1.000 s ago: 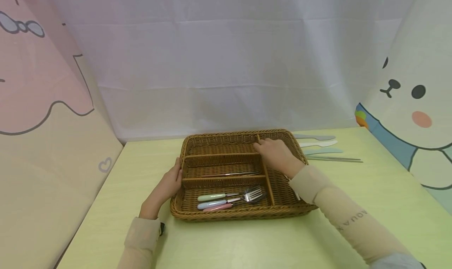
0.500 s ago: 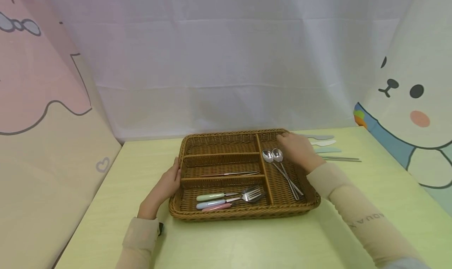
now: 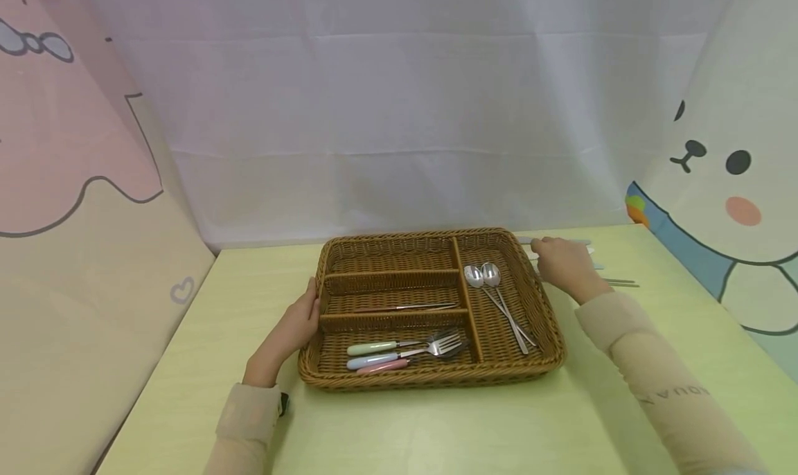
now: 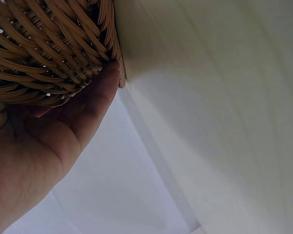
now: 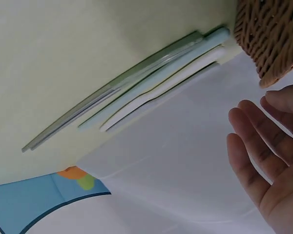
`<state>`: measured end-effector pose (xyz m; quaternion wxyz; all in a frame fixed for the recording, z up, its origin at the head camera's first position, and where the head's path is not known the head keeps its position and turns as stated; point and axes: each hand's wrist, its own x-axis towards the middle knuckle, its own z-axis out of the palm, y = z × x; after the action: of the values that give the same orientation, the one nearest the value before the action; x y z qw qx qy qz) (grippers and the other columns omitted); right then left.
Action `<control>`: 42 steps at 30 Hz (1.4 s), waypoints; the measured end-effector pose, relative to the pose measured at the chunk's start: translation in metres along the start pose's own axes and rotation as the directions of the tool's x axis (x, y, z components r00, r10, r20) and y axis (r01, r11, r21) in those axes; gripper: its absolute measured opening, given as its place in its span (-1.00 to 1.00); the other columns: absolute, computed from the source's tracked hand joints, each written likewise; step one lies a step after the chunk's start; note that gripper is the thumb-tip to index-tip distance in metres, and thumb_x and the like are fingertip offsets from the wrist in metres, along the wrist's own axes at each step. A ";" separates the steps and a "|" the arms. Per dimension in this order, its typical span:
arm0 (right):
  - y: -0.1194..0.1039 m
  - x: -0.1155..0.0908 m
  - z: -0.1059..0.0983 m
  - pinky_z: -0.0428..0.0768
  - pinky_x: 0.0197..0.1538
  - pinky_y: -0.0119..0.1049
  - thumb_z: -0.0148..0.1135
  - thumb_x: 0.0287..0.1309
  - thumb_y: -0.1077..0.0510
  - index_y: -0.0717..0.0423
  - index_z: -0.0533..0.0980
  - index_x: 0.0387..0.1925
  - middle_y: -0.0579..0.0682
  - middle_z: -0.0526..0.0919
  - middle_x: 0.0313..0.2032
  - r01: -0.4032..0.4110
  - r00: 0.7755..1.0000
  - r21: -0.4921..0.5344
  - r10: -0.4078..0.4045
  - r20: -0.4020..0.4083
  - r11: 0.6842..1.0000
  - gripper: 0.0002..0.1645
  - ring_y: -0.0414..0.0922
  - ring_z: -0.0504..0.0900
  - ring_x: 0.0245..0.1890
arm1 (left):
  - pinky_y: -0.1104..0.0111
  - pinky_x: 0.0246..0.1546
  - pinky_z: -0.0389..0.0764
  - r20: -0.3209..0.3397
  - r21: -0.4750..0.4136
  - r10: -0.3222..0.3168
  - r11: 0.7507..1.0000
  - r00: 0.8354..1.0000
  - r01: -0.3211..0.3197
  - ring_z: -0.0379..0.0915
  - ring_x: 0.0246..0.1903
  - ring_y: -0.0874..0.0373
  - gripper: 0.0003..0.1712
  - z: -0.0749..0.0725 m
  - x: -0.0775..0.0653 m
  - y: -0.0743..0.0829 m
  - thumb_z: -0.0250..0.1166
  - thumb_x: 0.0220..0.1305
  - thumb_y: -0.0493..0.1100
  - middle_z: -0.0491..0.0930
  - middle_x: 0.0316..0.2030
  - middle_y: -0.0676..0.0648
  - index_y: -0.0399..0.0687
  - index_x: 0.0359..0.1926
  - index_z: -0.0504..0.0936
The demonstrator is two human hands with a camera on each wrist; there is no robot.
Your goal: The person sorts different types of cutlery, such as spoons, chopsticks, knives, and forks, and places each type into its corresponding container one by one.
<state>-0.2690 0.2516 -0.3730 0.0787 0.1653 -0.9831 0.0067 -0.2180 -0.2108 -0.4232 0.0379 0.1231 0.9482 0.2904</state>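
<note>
My left hand [image 3: 296,326] rests against the left outer side of a brown wicker cutlery basket [image 3: 430,377], its fingers lying along the woven wall in the left wrist view. Just right of the basket, my right hand [image 3: 564,266] hovers over table knives, holding nothing; its fingers are loosely extended in the right wrist view. A light blue knife [image 5: 156,74], a white knife [image 5: 161,89] and a grey knife [image 5: 185,77] lie beside a pair of green chopsticks [image 5: 78,111]. From the head, the hand partly covers them.
Two spoons [image 3: 499,302] lie crossed in the basket's right compartment. A fork [image 3: 444,345] and other cutlery with green, blue and pink handles fill the front one. Slim reddish-handled chopsticks [image 3: 405,308] sit in the middle. A white curtain [image 3: 399,115] hangs behind the table.
My right hand has moved right, out of the basket's right compartment to above the knives, uncovering the two spoons. The left hand stays at the basket's side.
</note>
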 end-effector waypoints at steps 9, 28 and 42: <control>0.024 -0.015 0.013 0.36 -0.69 -0.19 -0.05 -0.01 0.43 0.19 0.40 -0.52 0.07 0.48 -0.58 -0.051 0.997 0.025 0.050 0.052 0.998 -0.86 -0.10 0.40 -0.65 | -0.09 0.24 0.19 -0.006 -0.001 0.014 1.000 1.000 -0.014 -0.03 0.28 -0.32 -0.37 0.000 0.000 0.001 -0.27 0.43 -0.29 -0.07 0.30 -0.52 -0.54 0.33 -0.30; 0.042 -0.026 0.036 0.47 -0.63 -0.09 -0.01 0.01 0.42 0.18 0.39 -0.57 0.09 0.49 -0.56 -0.062 0.989 0.031 0.057 0.137 0.998 -0.84 -0.02 0.49 -0.55 | -0.08 0.26 0.14 0.014 -0.032 -0.010 0.999 1.000 0.010 -0.09 0.31 -0.31 -0.37 0.000 -0.002 0.001 -0.29 0.45 -0.27 -0.13 0.34 -0.47 -0.49 0.35 -0.34; 0.045 -0.030 0.040 0.53 -0.59 -0.10 0.06 0.03 0.44 0.29 0.45 -0.44 0.13 0.52 -0.52 -0.043 0.986 -0.001 0.042 0.159 0.999 -0.93 0.01 0.53 -0.53 | -0.07 0.26 0.15 0.011 -0.030 -0.015 0.999 1.000 0.015 -0.06 0.30 -0.30 -0.38 0.000 -0.001 0.001 -0.30 0.45 -0.27 -0.10 0.33 -0.47 -0.48 0.35 -0.33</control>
<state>-0.2615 0.3021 -0.4171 -0.0002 0.1443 -0.9895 -0.0038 -0.2167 -0.2109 -0.4226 0.0469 0.1170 0.9445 0.3035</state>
